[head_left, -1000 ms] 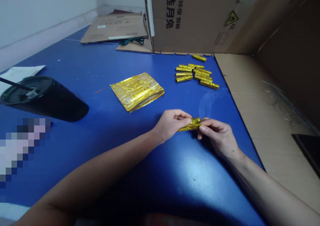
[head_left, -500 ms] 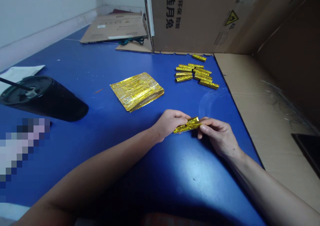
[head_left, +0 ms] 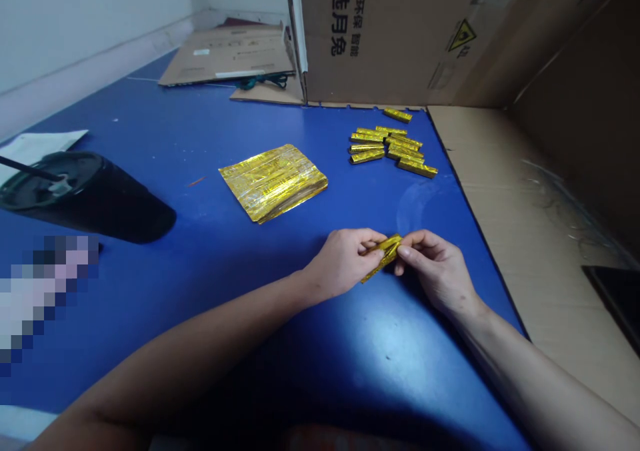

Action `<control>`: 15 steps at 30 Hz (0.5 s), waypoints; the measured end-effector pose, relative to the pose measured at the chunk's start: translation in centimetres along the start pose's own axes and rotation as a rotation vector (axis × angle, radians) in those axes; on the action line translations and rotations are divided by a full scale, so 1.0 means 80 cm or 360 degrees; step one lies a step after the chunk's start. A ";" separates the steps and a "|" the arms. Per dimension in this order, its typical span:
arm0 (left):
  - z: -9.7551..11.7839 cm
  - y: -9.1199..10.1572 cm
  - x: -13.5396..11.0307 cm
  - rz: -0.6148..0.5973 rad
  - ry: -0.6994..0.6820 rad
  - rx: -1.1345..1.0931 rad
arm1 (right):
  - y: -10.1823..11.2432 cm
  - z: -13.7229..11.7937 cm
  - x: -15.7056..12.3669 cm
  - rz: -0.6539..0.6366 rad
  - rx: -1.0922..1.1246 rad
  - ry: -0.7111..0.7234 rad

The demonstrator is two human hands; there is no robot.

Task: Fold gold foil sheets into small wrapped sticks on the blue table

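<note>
As the left hand [head_left: 343, 261] and right hand [head_left: 435, 271] pinch inward, a folded gold foil strip [head_left: 384, 254] sits gripped between them, one end slanting free.

Both arms of this person are bare and long in shape, the left forearm [head_left: 200, 351] and the right forearm [head_left: 535, 378] alike. The left hand [head_left: 343, 262] and the right hand [head_left: 437, 271] have slim fingers (the fingernails [head_left: 404, 252] are short and plain, as far as I can see).

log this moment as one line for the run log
left hand: holds folded gold foil strip | right hand: holds same strip | nearby: flat gold foil stack, folded strip pile
</note>
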State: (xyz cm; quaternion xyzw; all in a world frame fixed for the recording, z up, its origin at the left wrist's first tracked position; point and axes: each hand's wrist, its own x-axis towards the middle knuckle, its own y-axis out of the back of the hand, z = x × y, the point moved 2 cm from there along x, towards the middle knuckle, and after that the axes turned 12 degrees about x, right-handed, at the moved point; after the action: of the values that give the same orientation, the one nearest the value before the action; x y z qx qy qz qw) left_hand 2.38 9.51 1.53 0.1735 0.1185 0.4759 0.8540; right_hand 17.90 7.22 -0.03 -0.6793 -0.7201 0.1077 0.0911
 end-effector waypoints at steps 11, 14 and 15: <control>0.004 0.000 -0.004 0.0015 -0.0098 0.0122 | -0.004 -0.004 0.001 0.0010 -0.0104 -0.0069; 0.004 0.001 -0.005 0.0027 -0.0093 0.0194 | -0.005 -0.006 0.001 0.0011 -0.0165 -0.0094; 0.005 0.001 -0.005 0.0028 -0.0099 0.0228 | -0.006 -0.006 0.001 0.0012 -0.0180 -0.0100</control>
State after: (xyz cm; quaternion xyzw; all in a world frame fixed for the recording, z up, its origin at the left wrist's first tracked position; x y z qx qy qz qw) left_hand 2.23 9.14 1.91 0.2500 0.1240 0.4680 0.8385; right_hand 17.60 7.27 0.56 -0.6824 -0.7250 0.0884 0.0296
